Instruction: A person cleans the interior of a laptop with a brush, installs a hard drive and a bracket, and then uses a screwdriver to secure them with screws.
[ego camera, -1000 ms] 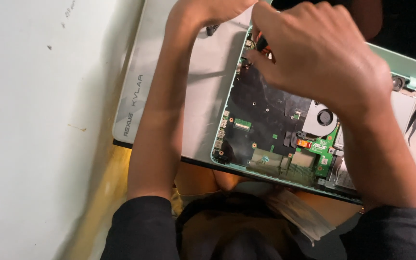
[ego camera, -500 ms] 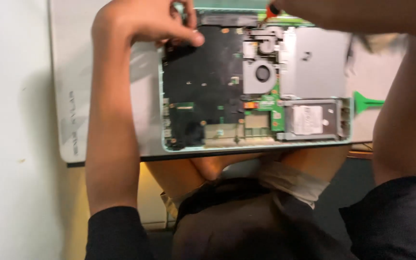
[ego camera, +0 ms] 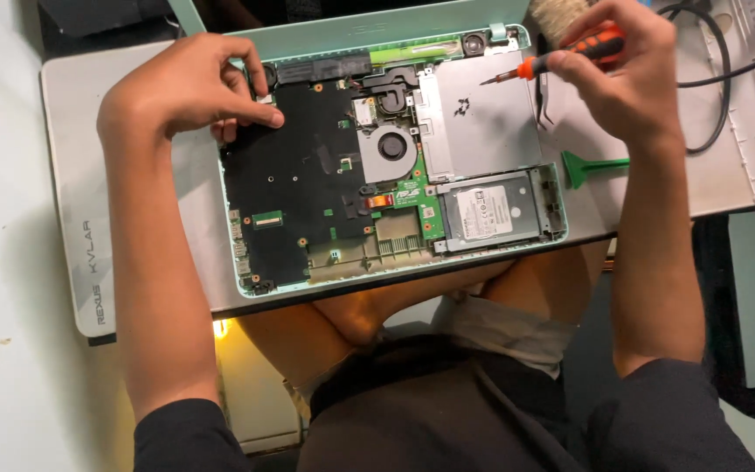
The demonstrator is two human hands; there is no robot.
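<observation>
Opened mint-green laptop base (ego camera: 246,281) lying on grey mat (ego camera: 72,175) | left hand (ego camera: 187,86) pinching at black mainboard (ego camera: 294,188) corner | right hand (ego camera: 626,74) gripping orange-handled screwdriver (ego camera: 561,57), hovering over silver drive cover (ego camera: 480,118) | risking tip slipping, scratching mainboard.

— What colours do I have upper right of the frame?
— I see a screwdriver (ego camera: 570,54) with an orange-and-black handle; below it, a green pry tool (ego camera: 594,166).
— And mid-frame?
— A mint-green laptop shell (ego camera: 395,35), black board (ego camera: 294,188), green circuit patch (ego camera: 425,199), silver drive (ego camera: 485,214), pale grey mat (ego camera: 89,175).
</observation>
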